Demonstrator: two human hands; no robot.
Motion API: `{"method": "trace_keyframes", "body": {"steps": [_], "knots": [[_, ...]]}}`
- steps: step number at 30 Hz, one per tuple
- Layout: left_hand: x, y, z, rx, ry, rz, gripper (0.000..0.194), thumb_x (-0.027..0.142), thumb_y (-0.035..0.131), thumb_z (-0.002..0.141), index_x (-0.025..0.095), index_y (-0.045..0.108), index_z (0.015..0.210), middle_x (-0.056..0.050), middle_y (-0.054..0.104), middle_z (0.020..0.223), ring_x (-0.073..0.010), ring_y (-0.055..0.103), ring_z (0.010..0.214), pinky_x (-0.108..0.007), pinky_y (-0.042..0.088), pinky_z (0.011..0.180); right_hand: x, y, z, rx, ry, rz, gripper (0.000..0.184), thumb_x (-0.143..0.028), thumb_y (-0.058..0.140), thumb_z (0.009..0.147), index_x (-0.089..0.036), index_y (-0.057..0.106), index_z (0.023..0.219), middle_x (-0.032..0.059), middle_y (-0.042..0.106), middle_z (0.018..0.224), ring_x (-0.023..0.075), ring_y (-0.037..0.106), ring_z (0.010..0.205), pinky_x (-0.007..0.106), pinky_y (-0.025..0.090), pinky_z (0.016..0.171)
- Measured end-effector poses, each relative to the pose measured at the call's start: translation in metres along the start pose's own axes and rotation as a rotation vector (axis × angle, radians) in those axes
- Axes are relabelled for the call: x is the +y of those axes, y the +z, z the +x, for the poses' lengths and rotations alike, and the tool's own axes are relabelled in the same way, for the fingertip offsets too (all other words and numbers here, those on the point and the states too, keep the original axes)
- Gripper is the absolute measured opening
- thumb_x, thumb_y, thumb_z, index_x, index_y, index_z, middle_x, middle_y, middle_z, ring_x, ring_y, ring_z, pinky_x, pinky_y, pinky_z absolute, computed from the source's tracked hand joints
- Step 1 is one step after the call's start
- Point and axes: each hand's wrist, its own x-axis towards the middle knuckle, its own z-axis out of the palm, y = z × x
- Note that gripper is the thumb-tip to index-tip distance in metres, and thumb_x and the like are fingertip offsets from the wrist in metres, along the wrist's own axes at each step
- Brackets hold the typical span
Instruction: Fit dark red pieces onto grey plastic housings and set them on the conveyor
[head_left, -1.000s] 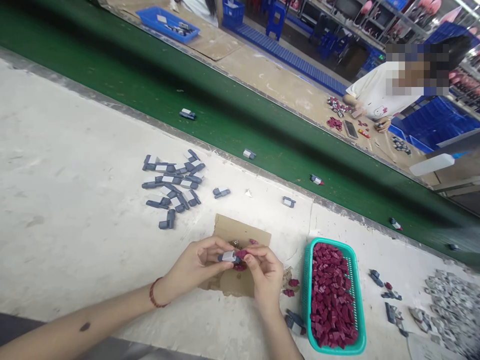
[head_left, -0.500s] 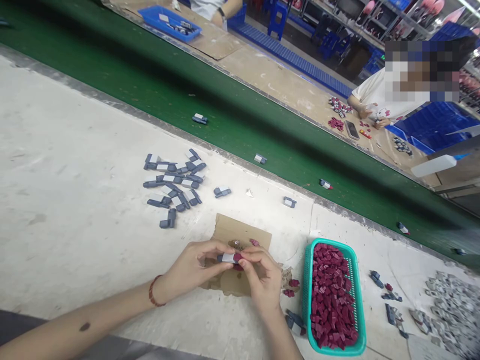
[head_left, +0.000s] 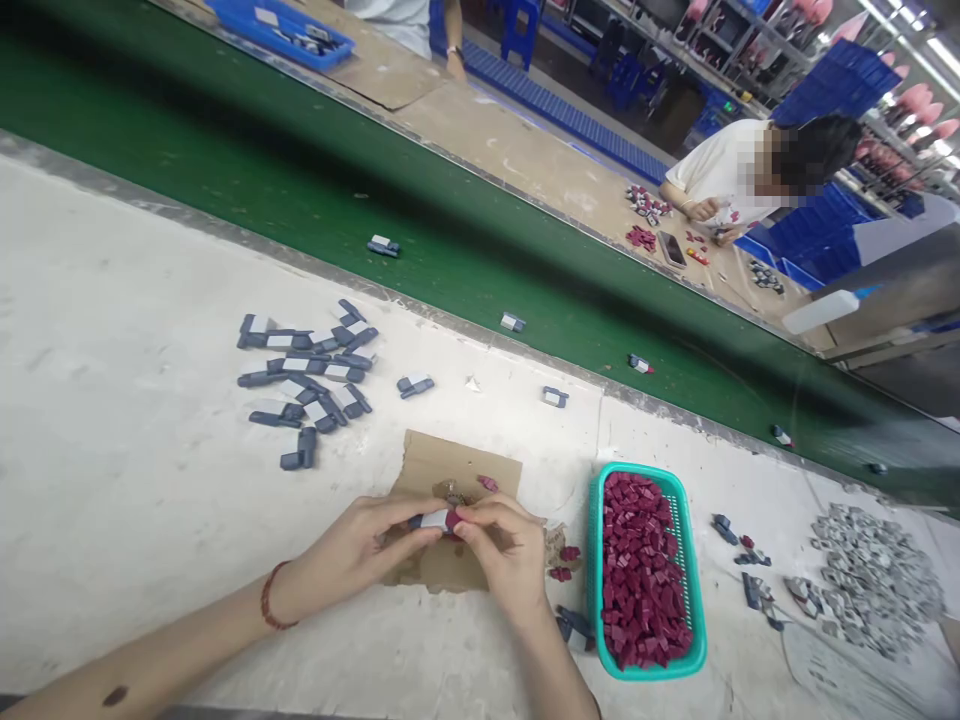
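Observation:
My left hand (head_left: 360, 540) pinches a small dark blue and white plastic part (head_left: 433, 519) between thumb and fingertips. My right hand (head_left: 506, 550) is closed with thumb and forefinger on a maroon plastic piece (head_left: 453, 520) at the right end of that part. Whether the two are fully joined cannot be made out behind the fingers. Both hands are above a piece of brown cardboard (head_left: 427, 455). A loose maroon piece (head_left: 488, 483) lies on the cardboard, just beyond my right fingers.
A green basket (head_left: 697, 625) of maroon pieces stands right of my hands. Blue-white parts (head_left: 322, 368) lie in a group at left, and grey pieces (head_left: 874, 580) are heaped far right. Beyond runs a green conveyor (head_left: 442, 250) carrying spaced parts; a co-worker (head_left: 731, 170) sits across it.
The whole view has shifted, so the table things appear farther left. Both hands keep the same hold on the part and the maroon piece. Across the conveyor, another person's arm has changed position.

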Motion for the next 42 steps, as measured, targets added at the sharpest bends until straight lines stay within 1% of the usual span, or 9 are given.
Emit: {"method": "trace_keyframes", "body": {"steps": [5, 9, 13, 17, 23, 27, 32, 37, 42], "knots": [[-0.007, 0.008, -0.001, -0.023, -0.029, 0.031, 0.023, 0.035, 0.065, 0.079, 0.024, 0.077, 0.095, -0.004, 0.077, 0.077, -0.0224, 0.068, 0.066, -0.025, 0.054, 0.059, -0.01, -0.001, -0.006, -0.029, -0.028, -0.079, 0.011, -0.022, 0.067, 0.083, -0.026, 0.077, 0.083, 0.0023, 0.074, 0.079, 0.018, 0.067, 0.074, 0.029, 0.054, 0.07], [0.002, 0.014, -0.001, -0.102, -0.104, -0.036, 0.028, 0.041, 0.065, 0.08, 0.023, 0.075, 0.099, -0.004, 0.077, 0.083, -0.0237, 0.07, 0.069, -0.026, 0.055, 0.059, -0.023, -0.034, -0.018, -0.027, -0.036, -0.278, 0.016, -0.026, 0.061, 0.088, -0.027, 0.075, 0.095, 0.0036, 0.073, 0.086, 0.0196, 0.066, 0.077, 0.03, 0.052, 0.069], [0.018, 0.0, 0.02, -0.011, -0.093, -0.069, 0.042, 0.047, 0.07, 0.075, 0.022, 0.069, 0.108, -0.008, 0.075, 0.103, -0.0283, 0.07, 0.09, -0.032, 0.057, 0.076, -0.021, -0.089, -0.029, 0.368, 0.014, -0.797, 0.023, -0.033, 0.05, 0.091, -0.022, 0.07, 0.088, 0.0094, 0.068, 0.091, 0.0269, 0.059, 0.087, 0.039, 0.047, 0.078], [0.025, -0.02, 0.081, 0.154, 0.119, 0.15, 0.04, 0.051, 0.069, 0.073, 0.02, 0.069, 0.099, -0.008, 0.074, 0.102, -0.0273, 0.068, 0.093, -0.032, 0.054, 0.082, -0.008, -0.116, -0.034, 0.447, 0.069, -1.101, 0.029, -0.034, 0.043, 0.091, -0.019, 0.068, 0.091, 0.0123, 0.065, 0.09, 0.0305, 0.054, 0.084, 0.043, 0.044, 0.076], [0.028, -0.031, 0.2, 0.292, 0.229, 0.481, 0.03, 0.03, 0.058, 0.081, 0.012, 0.066, 0.104, -0.013, 0.072, 0.1, -0.0251, 0.066, 0.084, -0.036, 0.051, 0.082, 0.0, -0.117, -0.037, 0.3, 0.011, -1.049, 0.03, -0.021, 0.039, 0.091, -0.023, 0.069, 0.093, 0.0082, 0.067, 0.093, 0.0274, 0.059, 0.088, 0.04, 0.046, 0.081], [0.034, -0.021, 0.244, 0.306, 0.317, 0.633, 0.028, 0.02, 0.05, 0.084, 0.01, 0.065, 0.105, -0.017, 0.067, 0.108, -0.0313, 0.059, 0.102, -0.045, 0.043, 0.094, 0.003, -0.124, -0.039, 0.301, 0.019, -1.009, 0.033, -0.014, 0.043, 0.084, -0.021, 0.068, 0.105, 0.0094, 0.067, 0.098, 0.0275, 0.062, 0.093, 0.039, 0.05, 0.082], [0.04, 0.009, 0.263, 0.163, 0.508, 0.803, 0.034, 0.019, 0.053, 0.083, 0.012, 0.062, 0.115, -0.016, 0.059, 0.126, -0.0329, 0.043, 0.122, -0.046, 0.032, 0.104, 0.002, -0.13, -0.038, 0.288, 0.022, -0.915, 0.027, -0.011, 0.045, 0.079, -0.021, 0.066, 0.094, 0.0079, 0.066, 0.089, 0.0259, 0.063, 0.085, 0.039, 0.052, 0.079], [0.041, 0.043, 0.273, -0.003, 0.614, 0.904, 0.027, 0.014, 0.051, 0.084, 0.015, 0.066, 0.107, -0.013, 0.065, 0.104, -0.0294, 0.053, 0.104, -0.042, 0.039, 0.094, -0.004, -0.129, -0.04, 0.324, 0.069, -0.873, 0.021, -0.012, 0.045, 0.078, -0.019, 0.062, 0.089, 0.0068, 0.063, 0.082, 0.0238, 0.062, 0.076, 0.037, 0.053, 0.071], [0.042, 0.044, 0.267, 0.018, 0.65, 0.955, 0.032, 0.013, 0.037, 0.092, 0.01, 0.06, 0.114, -0.016, 0.061, 0.103, -0.0285, 0.054, 0.101, -0.04, 0.041, 0.09, -0.007, -0.126, -0.041, 0.319, 0.092, -0.915, 0.025, -0.013, 0.044, 0.08, -0.018, 0.066, 0.091, 0.0105, 0.066, 0.088, 0.0272, 0.065, 0.084, 0.039, 0.052, 0.077]]}}
